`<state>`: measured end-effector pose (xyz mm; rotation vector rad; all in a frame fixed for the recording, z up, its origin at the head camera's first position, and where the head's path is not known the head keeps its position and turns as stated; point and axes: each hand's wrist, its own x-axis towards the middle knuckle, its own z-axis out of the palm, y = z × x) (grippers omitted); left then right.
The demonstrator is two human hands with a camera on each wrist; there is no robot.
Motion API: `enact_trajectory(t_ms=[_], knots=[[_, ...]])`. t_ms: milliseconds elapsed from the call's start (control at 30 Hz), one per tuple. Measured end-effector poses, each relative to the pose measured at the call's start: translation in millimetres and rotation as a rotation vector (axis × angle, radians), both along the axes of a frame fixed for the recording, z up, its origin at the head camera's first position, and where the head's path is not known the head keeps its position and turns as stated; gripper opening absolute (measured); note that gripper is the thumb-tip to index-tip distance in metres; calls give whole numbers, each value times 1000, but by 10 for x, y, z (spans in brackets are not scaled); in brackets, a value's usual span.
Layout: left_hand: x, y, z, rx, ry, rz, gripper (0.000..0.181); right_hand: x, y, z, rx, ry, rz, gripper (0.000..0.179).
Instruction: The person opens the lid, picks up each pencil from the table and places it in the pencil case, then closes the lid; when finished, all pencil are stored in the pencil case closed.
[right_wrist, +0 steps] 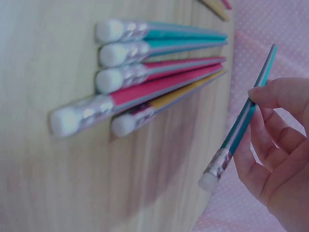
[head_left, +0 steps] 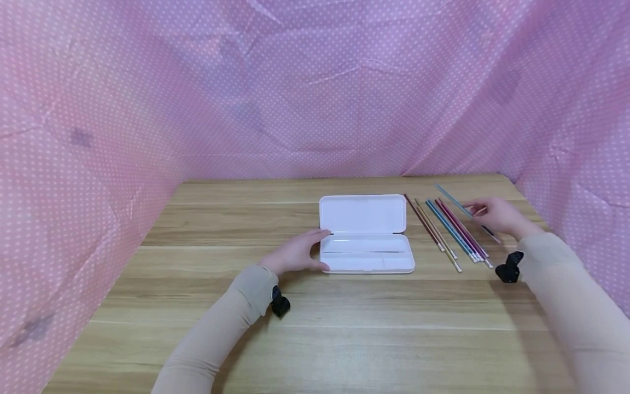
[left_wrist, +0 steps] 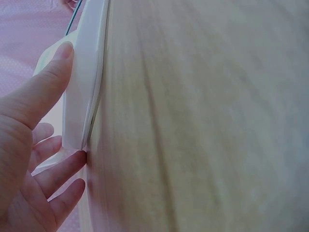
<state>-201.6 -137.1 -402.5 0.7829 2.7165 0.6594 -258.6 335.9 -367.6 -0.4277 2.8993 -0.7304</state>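
The light, stiff, slender teal pencil [right_wrist: 244,123] is pinched near mid-shaft by the right hand [head_left: 497,214], while the open pencil case [head_left: 366,235] is steadied by the left hand [head_left: 295,254], its fingers relaxed.

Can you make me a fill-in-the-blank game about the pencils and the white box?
1. The right hand pinches one ____ pencil.
2. The white pencil case lies ____, with its lid folded back.
3. The left hand touches the case's ____ end.
4. The other pencils lie on the wooden ____.

Missing words: teal; open; left; table
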Motion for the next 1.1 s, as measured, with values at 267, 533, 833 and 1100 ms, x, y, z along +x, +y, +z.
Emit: enact_trajectory(t_ms=[267,533,833,1100], knots=[[-3,6,19,-4,-7,12,91,48,-162,148,19,28,50,40],[2,3,20,-3,0,9,90,150,-384,291,3,86,87,39],[24,2,28,-8,-6,11,90,228,-603,390,-18,140,176,38],[8,13,3,-12,-1,15,90,253,-785,409,-28,150,226,36]])
